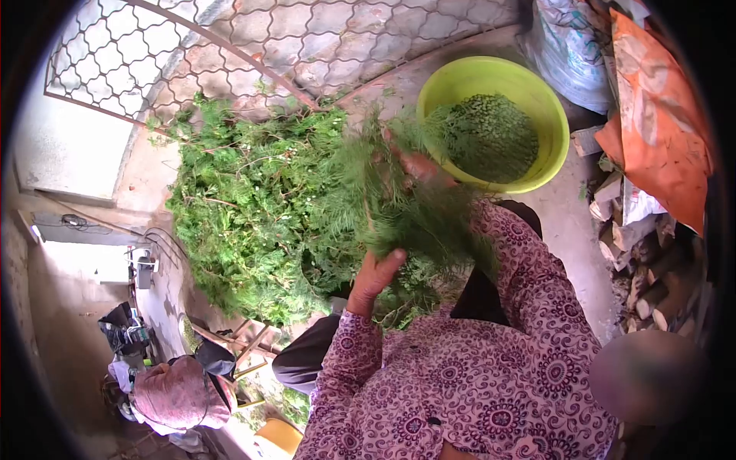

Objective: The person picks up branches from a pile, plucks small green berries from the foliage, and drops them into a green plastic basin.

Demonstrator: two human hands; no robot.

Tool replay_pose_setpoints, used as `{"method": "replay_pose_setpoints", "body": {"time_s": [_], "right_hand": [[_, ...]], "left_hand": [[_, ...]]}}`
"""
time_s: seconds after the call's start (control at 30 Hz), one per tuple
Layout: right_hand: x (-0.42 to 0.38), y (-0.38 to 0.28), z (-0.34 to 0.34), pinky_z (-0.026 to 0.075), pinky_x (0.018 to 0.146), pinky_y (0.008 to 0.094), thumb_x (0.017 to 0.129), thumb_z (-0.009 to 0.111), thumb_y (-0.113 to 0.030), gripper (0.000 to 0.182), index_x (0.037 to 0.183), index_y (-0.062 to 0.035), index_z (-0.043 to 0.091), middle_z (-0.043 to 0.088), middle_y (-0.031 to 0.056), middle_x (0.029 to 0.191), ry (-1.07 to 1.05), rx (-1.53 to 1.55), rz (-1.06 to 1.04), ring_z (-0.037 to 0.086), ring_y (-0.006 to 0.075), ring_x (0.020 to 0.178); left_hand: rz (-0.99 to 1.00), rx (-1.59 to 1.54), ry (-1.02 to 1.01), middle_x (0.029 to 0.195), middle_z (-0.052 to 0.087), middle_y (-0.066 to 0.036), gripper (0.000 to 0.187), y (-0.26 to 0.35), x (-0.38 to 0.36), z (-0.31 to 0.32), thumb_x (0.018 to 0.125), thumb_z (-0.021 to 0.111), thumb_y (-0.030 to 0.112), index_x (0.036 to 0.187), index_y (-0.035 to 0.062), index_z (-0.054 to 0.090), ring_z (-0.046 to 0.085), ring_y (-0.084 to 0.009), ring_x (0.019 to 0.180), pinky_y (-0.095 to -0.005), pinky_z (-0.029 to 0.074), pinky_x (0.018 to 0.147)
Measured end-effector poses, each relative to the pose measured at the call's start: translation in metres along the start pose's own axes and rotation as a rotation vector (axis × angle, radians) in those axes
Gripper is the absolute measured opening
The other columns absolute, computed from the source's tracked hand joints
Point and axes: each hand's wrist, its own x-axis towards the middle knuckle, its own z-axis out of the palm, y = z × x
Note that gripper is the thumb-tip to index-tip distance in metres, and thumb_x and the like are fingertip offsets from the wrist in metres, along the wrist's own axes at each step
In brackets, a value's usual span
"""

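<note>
My left hand (377,277) is closed around the lower end of a feathery green branch (376,172). My right hand (422,167), blurred by motion, is among the sprigs near the rim of a yellow-green basin (558,157), and its fingers are partly covered by leaves. Inside the basin lies a heap of small green leaf bits (491,134). A large pile of cut leafy branches (253,199) spreads over the floor, left of both hands.
A metal lattice grille (322,46) crosses the top. On the right are an orange sack (655,115), a pale woven sack (571,54) and stacked firewood (652,299). At lower left, a pink cloth-covered shape (180,391) is near a yellow container (280,435).
</note>
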Motion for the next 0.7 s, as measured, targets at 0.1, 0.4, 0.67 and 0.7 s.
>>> {"method": "replay_pose_setpoints", "body": {"time_s": [0.1,0.4,0.67,0.7], "right_hand": [[0.003,-0.004,-0.002,0.043,0.049,0.0241,0.081,0.043,-0.058,0.055,0.106,-0.0098,0.052,0.054,0.0042,0.078,-0.573,0.602,0.072,0.051,0.0116,0.058],[-0.022,-0.023,0.040,0.045,0.061,0.0247,0.083,0.045,-0.053,0.057,0.103,0.0001,0.051,0.055,0.0064,0.089,0.615,-0.172,-0.018,0.054,0.0126,0.068],[-0.025,-0.025,0.030,0.043,0.061,0.0222,0.083,0.048,-0.050,0.054,0.103,0.0000,0.050,0.055,0.0046,0.087,0.682,-0.050,0.062,0.054,0.0095,0.068],[-0.023,-0.022,0.028,0.043,0.060,0.0223,0.083,0.049,-0.050,0.054,0.102,-0.0002,0.050,0.055,0.0044,0.086,0.692,-0.044,0.062,0.053,0.0097,0.068]], "left_hand": [[-0.054,0.000,-0.027,0.100,0.057,-0.005,0.038,0.005,0.008,0.014,0.082,0.056,0.017,0.116,0.0022,0.050,0.052,-0.0111,0.088,-0.0256,0.042,0.078],[0.302,0.773,0.729,0.074,0.062,0.002,0.022,0.031,-0.062,-0.149,0.079,0.057,0.001,0.099,0.0079,0.063,0.050,-0.0069,0.057,-0.0203,0.040,0.048],[-0.397,1.418,1.171,0.073,0.056,-0.023,0.032,0.025,-0.318,-0.232,0.078,0.047,0.029,0.086,0.0002,0.058,0.054,-0.0375,0.063,-0.0437,0.041,0.058],[-0.478,1.530,1.197,0.071,0.055,-0.024,0.033,-0.002,-0.364,-0.239,0.080,0.044,0.028,0.081,-0.0023,0.057,0.051,-0.0417,0.063,-0.0469,0.039,0.059]]}}
